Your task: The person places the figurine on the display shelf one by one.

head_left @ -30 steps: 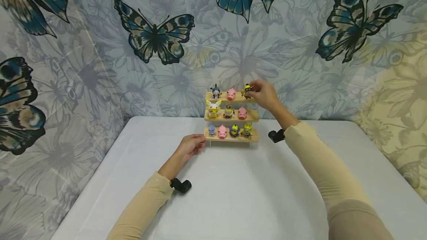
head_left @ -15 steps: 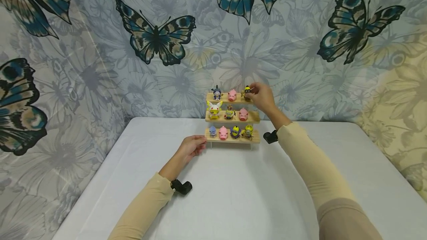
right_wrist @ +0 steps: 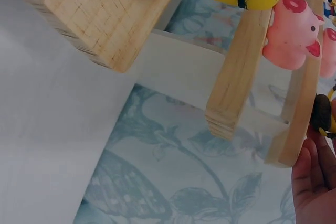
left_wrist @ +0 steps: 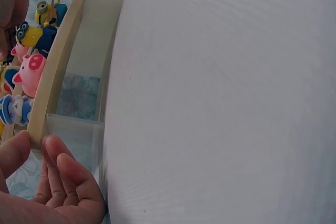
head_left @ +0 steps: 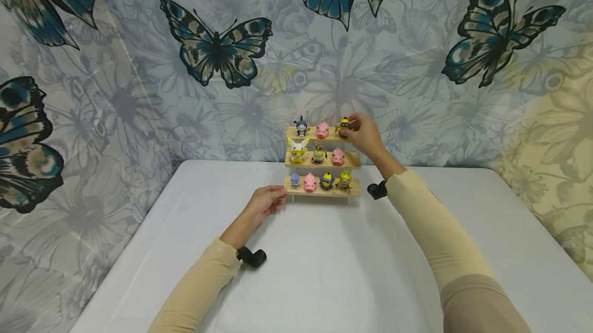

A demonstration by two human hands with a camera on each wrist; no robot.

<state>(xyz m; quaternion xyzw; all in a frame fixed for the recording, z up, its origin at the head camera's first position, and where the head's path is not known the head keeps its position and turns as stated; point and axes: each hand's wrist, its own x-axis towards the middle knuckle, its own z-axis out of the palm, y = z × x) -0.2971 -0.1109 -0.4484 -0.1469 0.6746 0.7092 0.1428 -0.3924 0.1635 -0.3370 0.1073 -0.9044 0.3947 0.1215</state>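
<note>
A three-tier wooden display rack [head_left: 319,193] with small toy figures stands on the table. My left hand [head_left: 265,203] pinches the left end of its bottom shelf [left_wrist: 64,51] between thumb and fingers. At the right end of the top shelf, my right hand [head_left: 366,135] holds a yellow minion figure [head_left: 344,125] by its side. In the right wrist view, the figure's dark base [right_wrist: 321,114] is right at the shelf's edge, with the fingers [right_wrist: 304,174] close below. Left of it on that shelf are a pink pig [head_left: 322,130] and a dark-blue figure [head_left: 301,127].
The middle shelf bears a white-and-yellow eared figure [head_left: 297,152], a crowned figure [head_left: 318,155] and a pig [head_left: 338,157]. Several more figures line the bottom shelf, including a pig [head_left: 310,183]. A white cloth covers the table [head_left: 315,271]; behind hangs a butterfly-print backdrop [head_left: 259,117].
My right hand has shifted slightly left and down with the minion figure, then stays nearly still. The left hand keeps its grip on the bottom shelf.
</note>
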